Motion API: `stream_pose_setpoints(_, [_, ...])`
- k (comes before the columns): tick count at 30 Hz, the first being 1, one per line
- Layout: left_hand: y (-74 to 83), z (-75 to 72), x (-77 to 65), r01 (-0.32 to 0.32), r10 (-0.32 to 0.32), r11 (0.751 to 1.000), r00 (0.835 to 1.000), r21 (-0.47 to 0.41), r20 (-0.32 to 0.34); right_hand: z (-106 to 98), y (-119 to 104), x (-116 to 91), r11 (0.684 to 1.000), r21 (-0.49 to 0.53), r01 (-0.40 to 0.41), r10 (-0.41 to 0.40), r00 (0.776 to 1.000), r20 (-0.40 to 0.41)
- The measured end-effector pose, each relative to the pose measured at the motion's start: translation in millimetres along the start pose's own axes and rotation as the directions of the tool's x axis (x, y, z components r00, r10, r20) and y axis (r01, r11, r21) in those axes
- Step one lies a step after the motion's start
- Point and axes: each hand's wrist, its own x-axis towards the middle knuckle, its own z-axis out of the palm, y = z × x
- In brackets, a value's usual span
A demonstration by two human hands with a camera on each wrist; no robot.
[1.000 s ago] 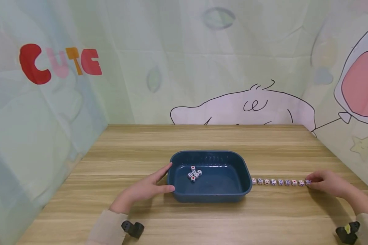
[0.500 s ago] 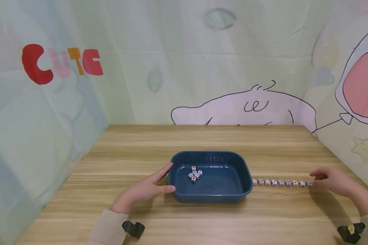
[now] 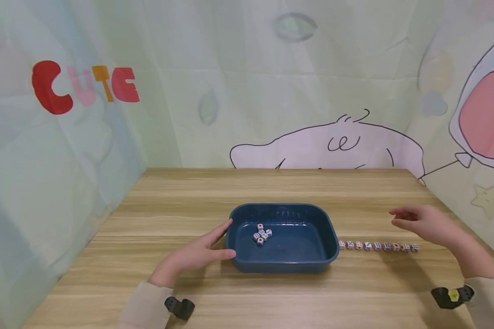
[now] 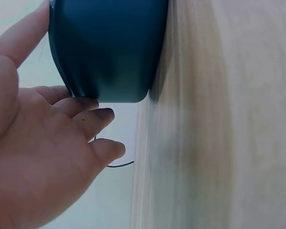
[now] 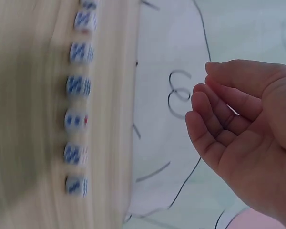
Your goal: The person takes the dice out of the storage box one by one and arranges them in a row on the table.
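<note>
A dark blue rectangular basin (image 3: 284, 267) stands mid-table. My left hand (image 3: 196, 251) rests against its left end, thumb and fingers extended; in the left wrist view the thumb (image 4: 24, 36) touches the rim. Several white dice (image 3: 260, 241) lie clustered in the left half of the basin. From its right side runs a straight row of several dice (image 3: 377, 246), spotted blue and red. Above the table, behind the right part of that row, hovers my right hand (image 3: 430, 224). Its fingers are loosely bent with nothing between them, and the right wrist view shows the hand apart from the dice.
The wood-grain table (image 3: 189, 187) reaches back to a printed cloth backdrop (image 3: 189, 114) with cartoon drawings. Similar cloth hangs along the left and right sides. A small black device (image 3: 179, 308) sits at my left wrist, and another device (image 3: 453, 296) at my right.
My right hand has let go of the die at the row's right end, then risen and moved left and back. My left hand keeps its place at the basin.
</note>
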Motion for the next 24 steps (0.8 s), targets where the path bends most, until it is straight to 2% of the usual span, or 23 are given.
stream_pose_setpoints(13, [-0.9, 1.6, 2.1, -0.011, 0.011, 1.0, 1.0, 0.003, 0.0, 25, -82, 33, 0.975, 0.183, 0.127, -0.14, 0.988, 0.064])
stream_pose_setpoints(17, [-0.5, 1.5, 1.7, -0.006, 0.006, 1.0, 1.0, 0.013, 0.001, 34, -101, 41, 0.963, 0.218, 0.157, -0.178, 0.981, 0.082])
stream_pose_setpoints(24, [0.3, -0.7, 0.9, -0.01, 0.01, 1.0, 1.0, 0.027, -0.001, 52, -130, 55, 0.955, 0.246, 0.166, -0.196, 0.975, 0.101])
